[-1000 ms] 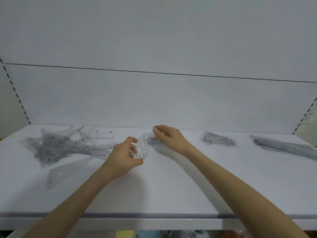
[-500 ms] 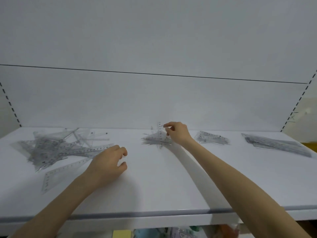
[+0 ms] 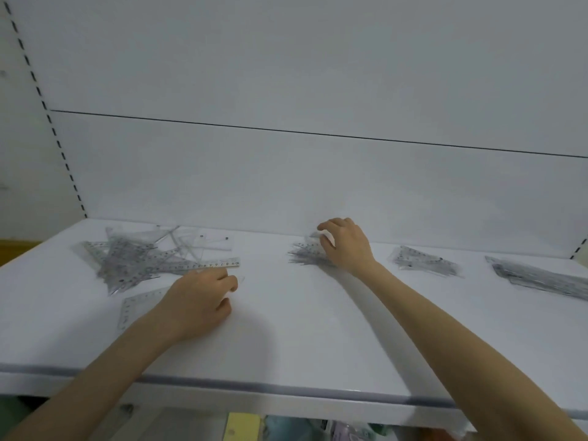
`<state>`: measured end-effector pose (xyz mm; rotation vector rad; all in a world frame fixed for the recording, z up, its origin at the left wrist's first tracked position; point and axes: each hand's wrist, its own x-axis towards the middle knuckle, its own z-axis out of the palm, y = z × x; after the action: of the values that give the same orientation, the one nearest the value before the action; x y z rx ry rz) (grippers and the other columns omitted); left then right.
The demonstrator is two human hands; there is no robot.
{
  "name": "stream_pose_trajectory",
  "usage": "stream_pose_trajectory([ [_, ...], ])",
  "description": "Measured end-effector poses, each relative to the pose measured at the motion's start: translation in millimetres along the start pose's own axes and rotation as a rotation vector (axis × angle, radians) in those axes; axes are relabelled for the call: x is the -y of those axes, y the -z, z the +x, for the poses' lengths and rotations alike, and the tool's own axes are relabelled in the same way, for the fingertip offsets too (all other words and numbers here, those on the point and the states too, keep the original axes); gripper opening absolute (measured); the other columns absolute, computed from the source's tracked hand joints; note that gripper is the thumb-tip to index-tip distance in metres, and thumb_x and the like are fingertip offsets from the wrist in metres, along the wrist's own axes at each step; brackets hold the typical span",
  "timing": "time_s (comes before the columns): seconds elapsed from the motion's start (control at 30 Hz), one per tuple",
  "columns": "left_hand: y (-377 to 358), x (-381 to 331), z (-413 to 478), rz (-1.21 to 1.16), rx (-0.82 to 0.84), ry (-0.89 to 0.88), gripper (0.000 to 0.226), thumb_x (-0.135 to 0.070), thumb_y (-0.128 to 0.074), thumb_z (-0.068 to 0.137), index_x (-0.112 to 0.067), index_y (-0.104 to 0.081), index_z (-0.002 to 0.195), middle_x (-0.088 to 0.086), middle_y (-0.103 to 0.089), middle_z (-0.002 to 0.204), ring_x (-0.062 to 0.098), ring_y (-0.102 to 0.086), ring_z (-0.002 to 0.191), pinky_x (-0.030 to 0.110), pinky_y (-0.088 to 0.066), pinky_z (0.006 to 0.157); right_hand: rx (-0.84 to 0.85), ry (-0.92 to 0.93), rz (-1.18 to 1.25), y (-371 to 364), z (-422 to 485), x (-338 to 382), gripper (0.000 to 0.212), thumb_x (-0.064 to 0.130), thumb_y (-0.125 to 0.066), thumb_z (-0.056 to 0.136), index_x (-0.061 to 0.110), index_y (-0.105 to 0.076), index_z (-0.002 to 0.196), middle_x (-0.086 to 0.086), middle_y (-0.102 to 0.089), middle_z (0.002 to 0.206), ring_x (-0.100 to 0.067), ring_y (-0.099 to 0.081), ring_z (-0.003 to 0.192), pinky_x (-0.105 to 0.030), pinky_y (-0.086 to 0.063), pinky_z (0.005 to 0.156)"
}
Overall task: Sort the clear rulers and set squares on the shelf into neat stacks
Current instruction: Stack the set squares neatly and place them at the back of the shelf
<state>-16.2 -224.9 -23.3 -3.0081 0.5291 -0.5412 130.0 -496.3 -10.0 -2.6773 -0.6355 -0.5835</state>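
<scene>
Now the right hand [image 3: 349, 246], fingers [image 3: 331, 225] clamped on a clear piece [image 3: 325, 237], sets it atop the middle stack [image 3: 304, 255] on the shelf [image 3: 286, 338], likely squaring it, while the left hand [image 3: 197, 302] curls beside the loose pile [image 3: 133, 259], grip unclear.

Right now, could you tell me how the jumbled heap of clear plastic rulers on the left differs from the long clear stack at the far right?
The jumbled heap has pieces crossing at many angles; the far-right stack lies aligned in one direction. The heap mixes triangles and straight rulers; the stack seems only long strips. Both are clear plastic, flat on the white shelf.
</scene>
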Motion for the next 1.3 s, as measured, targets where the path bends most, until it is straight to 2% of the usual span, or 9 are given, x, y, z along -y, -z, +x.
stream_pose_trajectory([
  [0.07, 4.4, 3.3, -9.0, -0.01, -0.004, 0.034, 0.02, -0.021, -0.047, 0.066, -0.018, -0.065, 0.074, -0.005, -0.064, 0.072, 0.02, -0.062, 0.055, 0.019, -0.038, 0.043, 0.057, 0.062, -0.017, 12.0, -13.7, 9.1, 0.031, 0.023, -0.055, 0.091, 0.016, -0.063, 0.12, -0.001, -0.061, 0.124, -0.026, -0.053, 0.109, -0.034, -0.042, 0.082],
  [0.13, 9.9, 5.7, -19.1, -0.007, 0.022, 0.081, 0.017, -0.014, -0.059, 0.072, -0.017, -0.067, 0.087, -0.004, -0.067, 0.088, 0.02, -0.065, 0.069, 0.022, -0.034, 0.051, 0.143, 0.124, -0.071, 22.6, -27.5, 19.9, 0.035, 0.028, -0.059, 0.087, 0.018, -0.063, 0.121, 0.0, -0.06, 0.125, -0.025, -0.054, 0.113, -0.034, -0.044, 0.082],
  [0.2, 17.5, 13.9, -30.4, 0.036, 0.078, 0.164, 0.024, -0.019, -0.052, 0.088, -0.021, -0.061, 0.111, -0.008, -0.06, 0.113, 0.017, -0.06, 0.098, 0.027, -0.04, 0.067, 0.201, 0.157, -0.125, 29.0, -38.6, 33.0, 0.04, 0.033, -0.059, 0.085, 0.02, -0.061, 0.123, 0.001, -0.06, 0.126, -0.023, -0.053, 0.115, -0.033, -0.044, 0.083],
  [0.27, 26.8, 27.6, -45.0, 0.05, 0.124, 0.239, 0.028, -0.026, -0.044, 0.094, -0.024, -0.055, 0.12, -0.01, -0.053, 0.124, 0.013, -0.053, 0.11, 0.026, -0.042, 0.08, 0.244, 0.166, -0.164, 31.9, -47.5, 47.4, 0.045, 0.038, -0.057, 0.086, 0.022, -0.058, 0.127, 0.003, -0.056, 0.131, -0.022, -0.05, 0.12, -0.032, -0.043, 0.086],
  [0.4, 43.5, 64.9, -75.9, 0.005, 0.106, 0.367, 0.025, -0.03, -0.046, 0.095, -0.025, -0.056, 0.118, -0.008, -0.055, 0.123, 0.013, -0.054, 0.104, 0.028, -0.045, 0.082, 0.274, 0.146, -0.159, 31.9, -63.7, 74.2, 0.049, 0.044, -0.056, 0.086, 0.026, -0.054, 0.131, 0.005, -0.052, 0.137, -0.02, -0.045, 0.128, -0.034, -0.044, 0.093],
  [0.57, 49.7, 105.1, -104.0, -0.049, 0.076, 0.401, 0.026, -0.032, -0.049, 0.093, -0.027, -0.056, 0.117, -0.008, -0.057, 0.119, 0.011, -0.053, 0.102, 0.026, -0.045, 0.082, 0.301, 0.142, -0.127, 26.4, -71.9, 114.0, 0.05, 0.045, -0.057, 0.085, 0.028, -0.052, 0.131, 0.005, -0.054, 0.133, -0.018, -0.049, 0.123, -0.034, -0.047, 0.09],
  [1.03, 43.1, 222.9, -135.4, -0.224, 0.014, 0.151, 0.016, -0.027, -0.054, 0.09, -0.025, -0.059, 0.105, -0.012, -0.054, 0.104, 0.011, -0.051, 0.102, 0.029, -0.044, 0.079, 0.228, 0.021, -0.046, -30.1, -49.5, 274.9, 0.038, 0.038, -0.057, 0.089, 0.025, -0.059, 0.124, 0.003, -0.06, 0.124, -0.017, -0.048, 0.118, -0.031, -0.042, 0.088],
  [1.23, 31.7, 231.9, -114.9, -0.33, 0.051, 0.096, 0.018, -0.024, -0.054, 0.091, -0.023, -0.058, 0.108, -0.009, -0.052, 0.115, 0.011, -0.044, 0.115, 0.03, -0.044, 0.085, 0.285, 0.053, -0.049, -48.9, -17.0, 318.7, 0.051, 0.037, -0.059, 0.088, 0.021, -0.051, 0.136, 0.0, -0.055, 0.136, -0.021, -0.043, 0.127, -0.036, -0.042, 0.098],
  [1.3, 29.6, 232.8, -110.2, -0.356, 0.041, 0.089, 0.019, -0.023, -0.054, 0.091, -0.023, -0.057, 0.11, -0.009, -0.052, 0.118, 0.011, -0.041, 0.118, 0.032, -0.044, 0.086, 0.335, 0.105, -0.154, -56.8, -7.1, 327.1, 0.053, 0.035, -0.059, 0.085, 0.018, -0.051, 0.134, 0.0, -0.058, 0.131, -0.025, -0.046, 0.123, -0.039, -0.046, 0.093],
])
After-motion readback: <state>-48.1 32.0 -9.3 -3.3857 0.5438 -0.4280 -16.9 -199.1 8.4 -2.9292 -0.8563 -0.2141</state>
